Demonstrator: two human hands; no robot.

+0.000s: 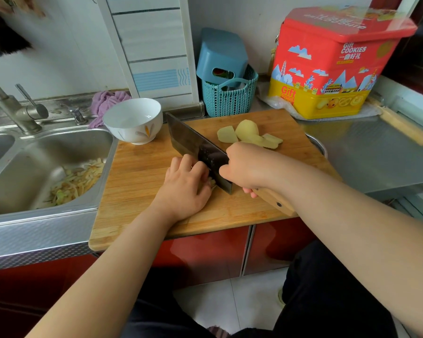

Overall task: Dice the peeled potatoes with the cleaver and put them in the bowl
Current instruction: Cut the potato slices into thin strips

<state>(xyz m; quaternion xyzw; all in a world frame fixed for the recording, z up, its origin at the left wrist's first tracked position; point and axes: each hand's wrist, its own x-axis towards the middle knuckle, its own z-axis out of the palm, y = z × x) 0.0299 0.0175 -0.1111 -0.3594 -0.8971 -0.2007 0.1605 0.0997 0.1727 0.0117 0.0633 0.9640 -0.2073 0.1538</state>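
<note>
The right hand [244, 167] grips the cleaver [198, 147]; the left hand [186, 181] curls its fingers [195, 167] over a mostly hidden potato piece [212, 182] on the board [137, 181]. More potato pieces [247, 134] wait behind. Keep knuckles against the blade, fingertips tucked.

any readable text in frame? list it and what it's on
"Gift COOKIES" – red upper side of the cookie tin
"一曲好礼" – beneath that, same tin
"Gift COOKIES" – yellow band at the tin's lower left
Lid print on the tin: upside down, blurred, unreadable
Nothing else carries text.
</note>
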